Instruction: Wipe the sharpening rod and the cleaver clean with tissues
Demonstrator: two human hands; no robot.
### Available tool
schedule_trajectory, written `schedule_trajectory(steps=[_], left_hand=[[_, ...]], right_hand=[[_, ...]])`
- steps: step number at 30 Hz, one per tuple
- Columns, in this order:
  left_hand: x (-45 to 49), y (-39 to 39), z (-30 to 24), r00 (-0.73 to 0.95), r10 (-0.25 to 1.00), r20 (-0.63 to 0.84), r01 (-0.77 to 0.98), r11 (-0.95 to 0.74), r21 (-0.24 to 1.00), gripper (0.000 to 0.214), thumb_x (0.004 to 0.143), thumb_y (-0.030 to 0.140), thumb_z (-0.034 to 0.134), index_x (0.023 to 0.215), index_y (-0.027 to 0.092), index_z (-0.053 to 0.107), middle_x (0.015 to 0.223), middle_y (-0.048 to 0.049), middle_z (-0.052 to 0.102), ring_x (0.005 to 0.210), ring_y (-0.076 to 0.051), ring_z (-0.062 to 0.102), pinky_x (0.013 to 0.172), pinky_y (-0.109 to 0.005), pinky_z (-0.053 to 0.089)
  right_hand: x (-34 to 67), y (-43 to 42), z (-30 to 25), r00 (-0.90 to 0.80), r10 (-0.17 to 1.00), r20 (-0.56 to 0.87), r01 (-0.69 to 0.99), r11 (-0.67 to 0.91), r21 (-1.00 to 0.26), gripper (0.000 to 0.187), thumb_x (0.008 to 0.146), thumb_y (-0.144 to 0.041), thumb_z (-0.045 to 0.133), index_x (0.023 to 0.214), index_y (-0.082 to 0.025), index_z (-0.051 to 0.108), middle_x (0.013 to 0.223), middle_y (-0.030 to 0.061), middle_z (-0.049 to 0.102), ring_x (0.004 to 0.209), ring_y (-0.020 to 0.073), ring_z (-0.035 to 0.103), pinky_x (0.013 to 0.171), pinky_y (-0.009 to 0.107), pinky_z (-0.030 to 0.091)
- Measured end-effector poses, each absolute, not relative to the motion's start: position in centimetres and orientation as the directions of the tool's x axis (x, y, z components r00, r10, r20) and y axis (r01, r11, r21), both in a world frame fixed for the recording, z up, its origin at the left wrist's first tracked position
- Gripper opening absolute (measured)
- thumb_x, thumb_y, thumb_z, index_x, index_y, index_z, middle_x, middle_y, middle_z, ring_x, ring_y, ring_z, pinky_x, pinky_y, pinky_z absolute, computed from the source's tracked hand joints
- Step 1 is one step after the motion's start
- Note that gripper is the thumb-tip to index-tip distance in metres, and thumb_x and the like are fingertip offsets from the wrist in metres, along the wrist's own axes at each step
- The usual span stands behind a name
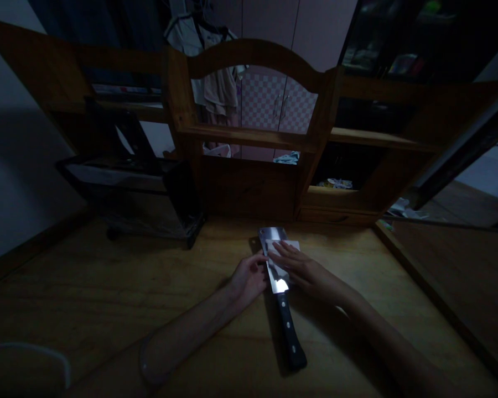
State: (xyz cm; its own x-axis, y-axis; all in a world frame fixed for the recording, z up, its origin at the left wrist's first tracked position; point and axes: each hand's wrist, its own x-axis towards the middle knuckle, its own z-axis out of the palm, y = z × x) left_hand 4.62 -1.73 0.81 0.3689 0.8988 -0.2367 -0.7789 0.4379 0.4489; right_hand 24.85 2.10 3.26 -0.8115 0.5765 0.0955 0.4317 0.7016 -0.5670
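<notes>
Head view: knife (283, 305) is lying near the middle of the bench (108, 298), blade pointing toward the back edge, black handle toward the front edge. Cannot tell if it is resting flat or being lifted slightly. Left hand (251, 276) is grasping the blade by its left side, thumb touching the metal, other fingers curling in close. Right hand (301, 265) is pressing a white cloth (278, 271) onto the blade, fingers stretching flat across it; thumb is hiding, so cannot tell whether it is gripping the cloth. Blade is shining just above the handle; three studs are showing on the handle. Wooden shelf (253, 188) is standing along the back edge, black rack (180, 193) near the back left corner. White cable (37, 347) is curving near the front left corner. Clothes (219, 83) are hanging beyond the shelf. Lighting is dim.
</notes>
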Motion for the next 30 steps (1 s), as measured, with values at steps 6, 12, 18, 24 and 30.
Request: schedule_trajectory(steps=[6, 12, 18, 24, 30], left_hand=[[4.7, -1.5, 0.7, 0.356, 0.886, -0.298, -0.772, 0.458, 0.441, 0.019, 0.075, 0.009, 0.058, 0.093, 0.014, 0.061, 0.085, -0.0065, 0.066, 0.07, -0.016, 0.063, 0.071, -0.03, 0.05], [4.6, -1.5, 0.6, 0.393, 0.886, -0.244, -0.749, 0.463, 0.474, 0.026, 0.076, 0.011, 0.058, 0.1, 0.016, 0.061, 0.093, -0.0074, 0.066, 0.074, -0.018, 0.065, 0.073, -0.032, 0.051], [4.6, -1.6, 0.8, 0.375, 0.893, -0.249, -0.758, 0.45, 0.472, 0.029, 0.076, 0.011, 0.059, 0.105, 0.015, 0.061, 0.095, -0.0084, 0.066, 0.076, -0.018, 0.065, 0.074, -0.032, 0.051], [4.6, -1.6, 0.6, 0.379, 0.894, -0.239, -0.751, 0.448, 0.485, 0.027, 0.076, 0.011, 0.059, 0.102, 0.015, 0.061, 0.092, -0.0085, 0.066, 0.075, -0.018, 0.064, 0.077, -0.033, 0.051], [4.7, -1.6, 0.9, 0.367, 0.891, -0.268, -0.781, 0.452, 0.431, 0.018, 0.075, 0.008, 0.058, 0.092, 0.014, 0.063, 0.083, -0.0061, 0.065, 0.069, -0.015, 0.063, 0.071, -0.03, 0.051]], right_hand=[[24.7, 2.4, 3.6, -0.861, 0.5, 0.087, 0.338, 0.693, -0.637, 0.049, 0.099, -0.029, 0.045, 0.146, -0.037, 0.034, 0.158, -0.0041, 0.021, 0.147, 0.0219, 0.008, 0.12, 0.05, 0.009], [26.5, 3.1, 5.2, -0.896, 0.443, -0.035, 0.341, 0.635, -0.693, 0.051, 0.092, -0.033, 0.059, 0.14, -0.038, 0.043, 0.157, -0.0012, 0.024, 0.147, 0.0255, 0.008, 0.117, 0.056, 0.001], [28.4, 3.6, 5.3, -0.846, 0.522, -0.107, 0.455, 0.604, -0.655, 0.06, 0.088, -0.038, 0.064, 0.142, -0.042, 0.038, 0.158, -0.0033, 0.018, 0.147, 0.0282, 0.008, 0.117, 0.058, 0.0], [27.1, 3.7, 3.3, -0.777, 0.63, 0.026, 0.516, 0.659, -0.548, 0.056, 0.097, -0.043, 0.048, 0.149, -0.034, 0.029, 0.159, 0.0026, 0.017, 0.147, 0.0258, 0.011, 0.119, 0.053, 0.004], [24.3, 2.4, 3.0, -0.805, 0.583, 0.11, 0.422, 0.692, -0.586, 0.051, 0.099, -0.04, 0.042, 0.148, -0.034, 0.03, 0.16, -0.0003, 0.016, 0.148, 0.0238, 0.008, 0.119, 0.052, 0.006]])
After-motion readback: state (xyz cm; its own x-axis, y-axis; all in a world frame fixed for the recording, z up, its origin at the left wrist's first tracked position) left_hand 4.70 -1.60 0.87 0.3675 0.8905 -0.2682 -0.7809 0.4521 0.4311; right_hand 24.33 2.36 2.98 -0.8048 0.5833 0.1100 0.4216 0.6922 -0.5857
